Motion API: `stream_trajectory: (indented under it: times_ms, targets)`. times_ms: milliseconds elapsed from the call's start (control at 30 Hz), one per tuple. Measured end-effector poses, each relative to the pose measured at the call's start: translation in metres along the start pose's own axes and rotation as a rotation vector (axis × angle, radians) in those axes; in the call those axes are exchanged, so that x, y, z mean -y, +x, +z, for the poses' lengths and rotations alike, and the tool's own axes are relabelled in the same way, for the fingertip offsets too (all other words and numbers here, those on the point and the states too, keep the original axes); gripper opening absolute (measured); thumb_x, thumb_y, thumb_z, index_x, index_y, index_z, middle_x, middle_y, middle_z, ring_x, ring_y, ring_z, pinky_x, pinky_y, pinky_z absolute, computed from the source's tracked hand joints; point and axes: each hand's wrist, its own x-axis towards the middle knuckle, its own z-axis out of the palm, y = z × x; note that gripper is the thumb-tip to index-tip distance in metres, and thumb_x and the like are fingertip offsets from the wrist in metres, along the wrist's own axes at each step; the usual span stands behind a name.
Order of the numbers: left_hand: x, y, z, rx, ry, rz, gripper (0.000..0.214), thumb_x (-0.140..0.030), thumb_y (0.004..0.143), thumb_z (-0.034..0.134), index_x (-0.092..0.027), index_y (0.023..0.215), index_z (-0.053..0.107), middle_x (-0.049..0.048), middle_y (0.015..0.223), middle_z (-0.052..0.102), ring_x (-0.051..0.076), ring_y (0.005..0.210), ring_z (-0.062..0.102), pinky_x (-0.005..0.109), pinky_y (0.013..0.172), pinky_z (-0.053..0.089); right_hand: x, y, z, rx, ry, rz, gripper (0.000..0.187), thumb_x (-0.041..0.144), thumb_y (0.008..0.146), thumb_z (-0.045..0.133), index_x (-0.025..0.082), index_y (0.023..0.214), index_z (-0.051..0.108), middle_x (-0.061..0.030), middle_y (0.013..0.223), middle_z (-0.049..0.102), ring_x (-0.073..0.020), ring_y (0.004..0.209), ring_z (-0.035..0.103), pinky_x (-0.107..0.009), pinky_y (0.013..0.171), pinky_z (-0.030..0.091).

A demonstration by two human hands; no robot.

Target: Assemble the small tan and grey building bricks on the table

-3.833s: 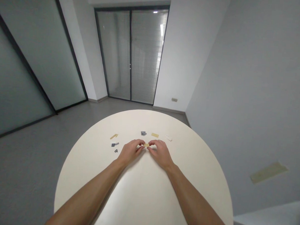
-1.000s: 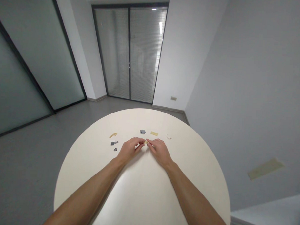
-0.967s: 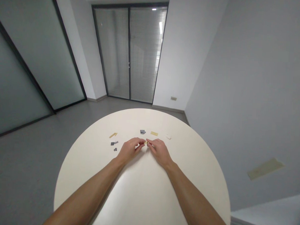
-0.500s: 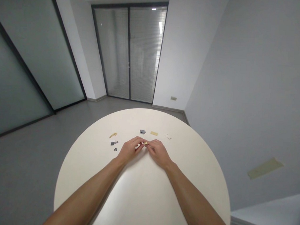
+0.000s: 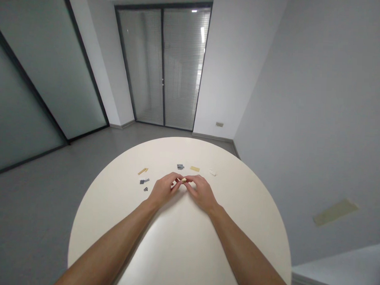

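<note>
Near the middle of the round white table (image 5: 180,242), my left hand (image 5: 163,189) and my right hand (image 5: 202,193) meet fingertip to fingertip. Pinched between them is a small yellow piece (image 5: 184,180); its exact kind is too small to make out, and the fingers cover part of it. Just beyond the hands lie a cluster of grey pieces (image 5: 180,166) and a flat yellow plate (image 5: 195,169). Left of my left hand are dark grey pieces (image 5: 142,182) and a smaller grey piece (image 5: 145,189).
Thin tan strips (image 5: 142,171) lie at the table's left, and small white pieces (image 5: 213,173) at its right. Behind the table stands a dark-framed glass door (image 5: 163,66) with blinds. A grey-white wall (image 5: 318,122) rises on the right.
The fingers of my right hand have shifted slightly around the yellow piece, which has turned a little. Both hands stay in the same spot.
</note>
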Motion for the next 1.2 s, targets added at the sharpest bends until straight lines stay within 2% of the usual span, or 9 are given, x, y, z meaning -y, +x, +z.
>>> stream_trajectory:
  times_ms: [400,900,1200]
  targets:
    - [0.0034,-0.0019,0.0024,0.062,0.034,-0.034,0.019,-0.028,0.094,0.050,-0.026,0.109,0.062,0.0001,0.097,0.068,0.014,0.088,0.064,0.022,0.068,0.054,-0.0002,-0.0011,0.0017,-0.002,0.076,0.080,0.015,0.019,0.090,0.060,0.024,0.104,0.063,-0.0021,0.103,0.070,-0.0188,0.096,0.064,-0.034,0.090,0.044]
    - [0.0069,-0.0032,0.0024,0.031,0.140,-0.097,0.015,-0.028,0.091,0.054,-0.027,0.101,0.066,-0.0002,0.096,0.071,0.016,0.083,0.067,0.026,0.068,0.052,0.0017,-0.0009,-0.0003,-0.030,-0.016,0.041,0.013,0.030,0.092,0.060,0.023,0.102,0.065,-0.0040,0.097,0.071,-0.0202,0.094,0.063,-0.036,0.088,0.045]
    - [0.0090,-0.0027,0.0034,0.018,0.120,-0.101,0.015,-0.026,0.090,0.057,-0.026,0.102,0.065,0.0005,0.097,0.070,0.016,0.088,0.066,0.026,0.073,0.053,-0.0034,-0.0025,0.0025,-0.025,-0.036,0.058,0.015,0.024,0.090,0.061,0.023,0.105,0.064,-0.0036,0.100,0.071,-0.0201,0.095,0.063,-0.036,0.089,0.045]
